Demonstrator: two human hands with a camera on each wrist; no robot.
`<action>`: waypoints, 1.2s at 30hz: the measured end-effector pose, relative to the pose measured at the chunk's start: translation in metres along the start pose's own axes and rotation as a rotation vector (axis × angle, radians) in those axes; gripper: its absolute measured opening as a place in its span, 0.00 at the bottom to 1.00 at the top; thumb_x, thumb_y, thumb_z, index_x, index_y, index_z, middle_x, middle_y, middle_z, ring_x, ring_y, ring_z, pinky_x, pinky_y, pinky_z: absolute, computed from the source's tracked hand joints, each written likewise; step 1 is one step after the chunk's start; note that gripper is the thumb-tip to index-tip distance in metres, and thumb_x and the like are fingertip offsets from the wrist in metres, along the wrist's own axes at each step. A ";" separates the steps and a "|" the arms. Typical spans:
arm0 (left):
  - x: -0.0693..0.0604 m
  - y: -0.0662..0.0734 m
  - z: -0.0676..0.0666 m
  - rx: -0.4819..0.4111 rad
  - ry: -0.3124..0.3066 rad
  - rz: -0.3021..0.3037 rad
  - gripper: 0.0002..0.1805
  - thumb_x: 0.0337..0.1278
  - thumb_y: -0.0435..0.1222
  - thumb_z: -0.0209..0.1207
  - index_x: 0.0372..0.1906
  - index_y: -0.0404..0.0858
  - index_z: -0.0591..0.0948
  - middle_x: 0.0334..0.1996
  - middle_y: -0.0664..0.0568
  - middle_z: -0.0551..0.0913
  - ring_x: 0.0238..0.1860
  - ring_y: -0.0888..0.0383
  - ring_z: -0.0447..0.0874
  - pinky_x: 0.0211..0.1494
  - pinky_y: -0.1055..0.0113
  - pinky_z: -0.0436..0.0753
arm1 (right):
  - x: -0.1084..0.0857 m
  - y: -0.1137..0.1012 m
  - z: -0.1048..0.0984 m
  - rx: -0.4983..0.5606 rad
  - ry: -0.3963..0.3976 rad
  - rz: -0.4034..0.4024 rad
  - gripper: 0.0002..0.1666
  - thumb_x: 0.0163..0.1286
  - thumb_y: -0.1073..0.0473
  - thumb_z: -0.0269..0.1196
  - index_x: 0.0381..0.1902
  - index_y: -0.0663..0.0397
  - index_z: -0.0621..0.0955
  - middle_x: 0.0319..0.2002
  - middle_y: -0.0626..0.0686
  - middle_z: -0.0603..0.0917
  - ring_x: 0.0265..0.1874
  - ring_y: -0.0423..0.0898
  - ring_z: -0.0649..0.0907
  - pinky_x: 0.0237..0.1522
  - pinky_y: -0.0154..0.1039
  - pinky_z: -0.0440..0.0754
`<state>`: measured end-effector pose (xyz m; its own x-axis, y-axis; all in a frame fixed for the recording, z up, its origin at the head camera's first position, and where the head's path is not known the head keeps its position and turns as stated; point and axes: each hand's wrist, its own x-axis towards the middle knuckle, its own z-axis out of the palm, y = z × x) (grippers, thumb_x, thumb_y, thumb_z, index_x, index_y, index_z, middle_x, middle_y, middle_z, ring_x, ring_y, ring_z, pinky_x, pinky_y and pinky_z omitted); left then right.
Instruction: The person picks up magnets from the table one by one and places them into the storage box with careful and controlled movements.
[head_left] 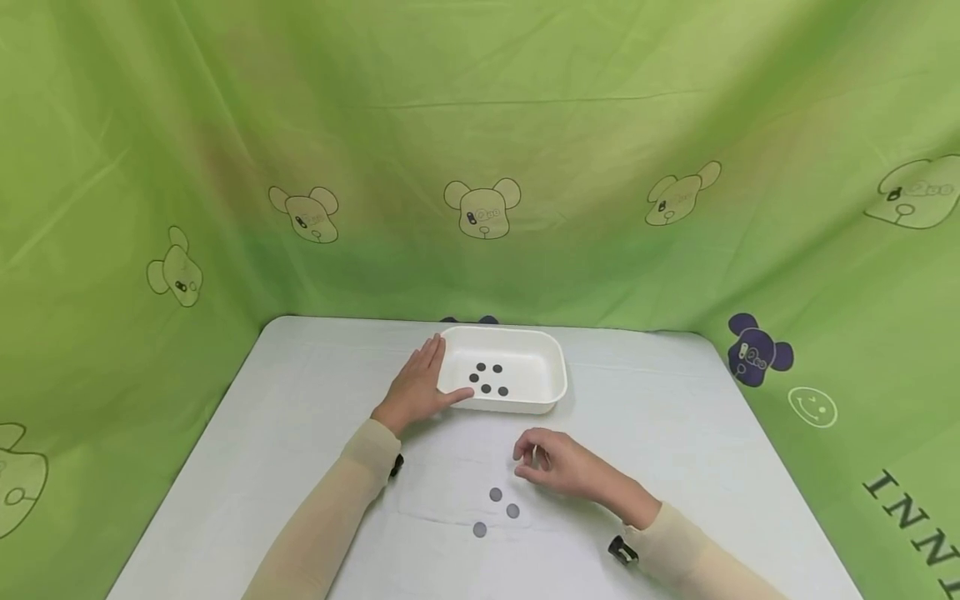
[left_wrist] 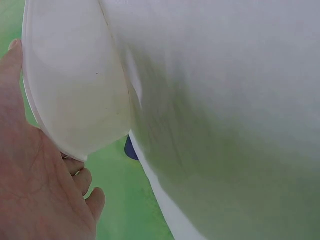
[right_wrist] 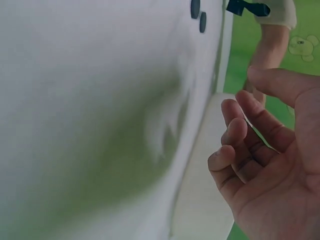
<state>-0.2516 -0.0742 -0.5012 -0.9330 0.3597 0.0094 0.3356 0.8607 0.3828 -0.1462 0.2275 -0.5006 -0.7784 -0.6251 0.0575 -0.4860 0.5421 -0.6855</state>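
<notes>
A white rectangular tray (head_left: 525, 407) stands toward the back of the table, with several small dark round discs (head_left: 486, 388) lying flat inside. Against its left side rests my left hand (head_left: 420, 387), fingers straight along the wall and thumb over the near rim. The left wrist view has the palm (left_wrist: 40, 185) beside the tray's outer wall (left_wrist: 75, 90). In front of the tray, above the table, hovers my right hand (head_left: 558, 462) with loosely bent fingers; nothing shows between them in the right wrist view (right_wrist: 265, 170). Three grey discs (head_left: 496, 494) lie on the table nearer me.
A white cloth covers the table (head_left: 285, 433). Green curtains (head_left: 480, 125) printed with bear heads hang behind and at both sides. A black clip-like piece (head_left: 622, 550) sits at the right wrist, and another dark piece (head_left: 397, 465) at the left.
</notes>
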 end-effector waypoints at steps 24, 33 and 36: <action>-0.001 0.001 -0.001 0.002 0.004 0.002 0.66 0.66 0.74 0.55 0.88 0.35 0.42 0.89 0.44 0.40 0.88 0.46 0.39 0.89 0.57 0.42 | -0.024 -0.007 0.028 -0.053 -0.091 0.111 0.14 0.70 0.42 0.75 0.44 0.37 0.83 0.35 0.37 0.80 0.30 0.34 0.76 0.32 0.30 0.78; -0.002 0.001 -0.002 0.001 -0.002 0.002 0.66 0.67 0.74 0.55 0.88 0.34 0.41 0.89 0.44 0.39 0.88 0.46 0.40 0.89 0.57 0.42 | -0.025 -0.009 0.030 -0.108 -0.086 0.065 0.12 0.70 0.44 0.75 0.41 0.37 0.82 0.35 0.36 0.79 0.32 0.33 0.76 0.35 0.30 0.78; -0.001 0.001 -0.001 0.006 0.001 0.001 0.66 0.66 0.74 0.55 0.88 0.35 0.41 0.89 0.43 0.40 0.88 0.46 0.39 0.89 0.57 0.42 | -0.025 -0.009 0.029 -0.118 -0.087 0.061 0.12 0.69 0.45 0.76 0.39 0.36 0.82 0.35 0.36 0.78 0.32 0.33 0.76 0.36 0.30 0.78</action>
<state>-0.2503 -0.0742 -0.4999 -0.9329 0.3599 0.0109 0.3372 0.8625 0.3773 -0.1104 0.2217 -0.5170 -0.7728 -0.6328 -0.0482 -0.4865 0.6395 -0.5952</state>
